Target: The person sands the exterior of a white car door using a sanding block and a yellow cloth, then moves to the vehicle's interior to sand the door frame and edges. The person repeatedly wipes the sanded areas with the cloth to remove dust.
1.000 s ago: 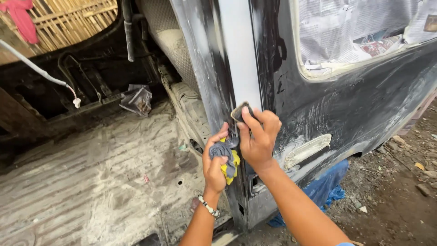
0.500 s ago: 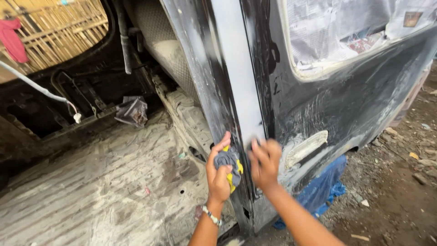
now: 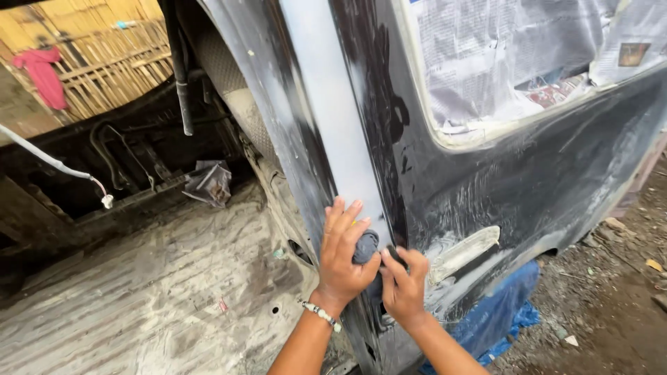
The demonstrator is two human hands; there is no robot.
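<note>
That grey rag (image 3: 366,246) is bunched up flat against the pale sanded pillar strip (image 3: 333,132) low on the dark vehicle body, with a bit of yellow peeking out.

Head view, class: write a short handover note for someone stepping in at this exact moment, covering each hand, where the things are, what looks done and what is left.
Left hand: pressed flat on the grey primed pillar, holding a grey cloth against it.
Right hand: beside it, lower down, fingertips pinching a small dark piece against the pillar's edge; what it is cannot be told.
Window: masked with paper.
Done: the pillar strip looks smooth and matt grey.
Left: the black side panel shows swirl marks and a pale filler patch.
</note>
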